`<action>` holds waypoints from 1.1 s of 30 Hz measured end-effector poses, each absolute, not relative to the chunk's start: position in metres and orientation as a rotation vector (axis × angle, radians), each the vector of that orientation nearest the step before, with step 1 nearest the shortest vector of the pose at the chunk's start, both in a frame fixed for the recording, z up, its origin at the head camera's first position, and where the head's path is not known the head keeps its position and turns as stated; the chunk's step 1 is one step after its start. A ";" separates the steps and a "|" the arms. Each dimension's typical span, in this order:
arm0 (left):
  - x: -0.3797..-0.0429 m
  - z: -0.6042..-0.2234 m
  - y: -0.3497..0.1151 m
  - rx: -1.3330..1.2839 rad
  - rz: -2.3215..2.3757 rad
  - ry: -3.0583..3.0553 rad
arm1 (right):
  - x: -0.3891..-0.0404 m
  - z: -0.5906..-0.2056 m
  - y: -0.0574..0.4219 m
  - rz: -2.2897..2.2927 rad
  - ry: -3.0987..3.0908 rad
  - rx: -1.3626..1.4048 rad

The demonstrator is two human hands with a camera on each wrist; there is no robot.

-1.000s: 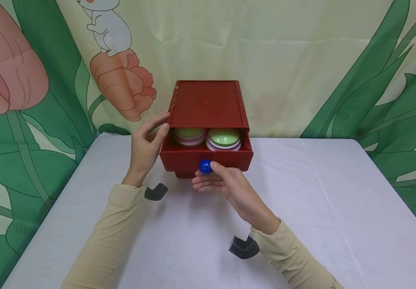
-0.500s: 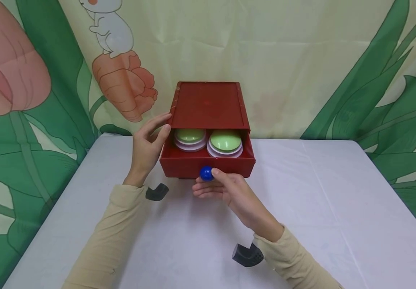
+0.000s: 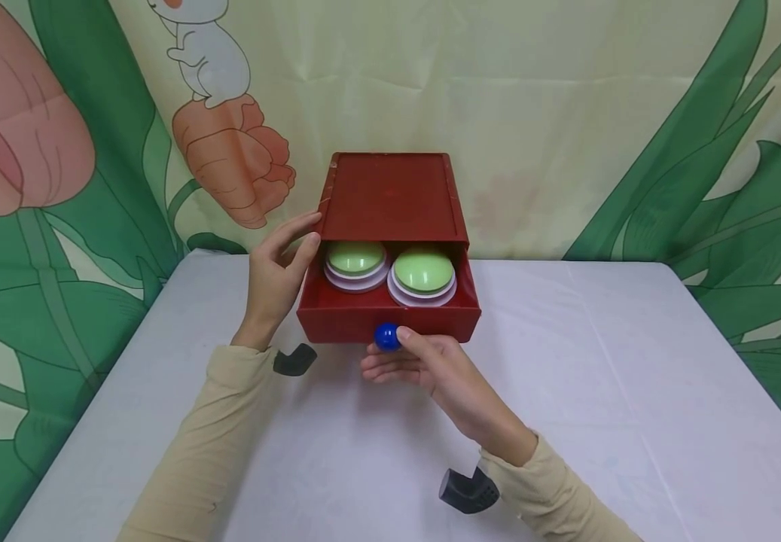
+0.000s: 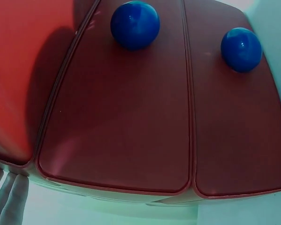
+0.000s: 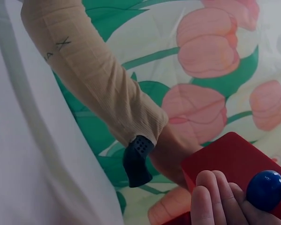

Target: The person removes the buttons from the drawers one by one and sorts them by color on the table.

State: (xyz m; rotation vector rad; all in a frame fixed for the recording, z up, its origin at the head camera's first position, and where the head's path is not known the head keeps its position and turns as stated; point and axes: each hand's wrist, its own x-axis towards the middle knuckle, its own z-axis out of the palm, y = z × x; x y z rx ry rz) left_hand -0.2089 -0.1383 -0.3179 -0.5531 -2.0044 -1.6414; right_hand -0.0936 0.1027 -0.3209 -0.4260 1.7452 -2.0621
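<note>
The drawer (image 3: 332, 325) at the top of the red cabinet (image 3: 390, 197) stands further out than it did a second ago: its front has come toward the person, and the right hand (image 3: 439, 376) has come with it. That hand pinches the blue knob (image 3: 387, 336), thumb on one side and fingers beneath, in the same hold as in the earlier head views. The left hand (image 3: 273, 275) has hardly moved; it clasps nothing, its thumb and fingers apart, fingertips seeming to rest against the cabinet's left side, probably to steady it against the pull. With the drawer further out, the two round things (image 3: 424, 271) inside, green on top over pale bases, show much more fully; they sit side by side just in front of the cabinet's top edge, their green tops now almost wholly in sight. That suggests the opening is well along and both could soon be reached from above. In the left wrist view, two lower fronts (image 4: 117, 117) with blue knobs of their own look closed, so only the top drawer appears to be in play.
</note>
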 end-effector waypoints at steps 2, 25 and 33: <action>-0.209 -0.317 -0.138 -0.554 -1.645 -2.000 | -0.093 -0.321 0.103 -2.052 1.750 -0.420; -0.209 -0.318 -0.138 -0.544 -1.640 -2.008 | -0.080 -0.327 0.104 -2.028 1.770 -0.406; -0.210 -0.318 -0.139 -0.561 -1.635 -1.999 | -0.078 -0.328 0.102 -2.055 1.776 -0.423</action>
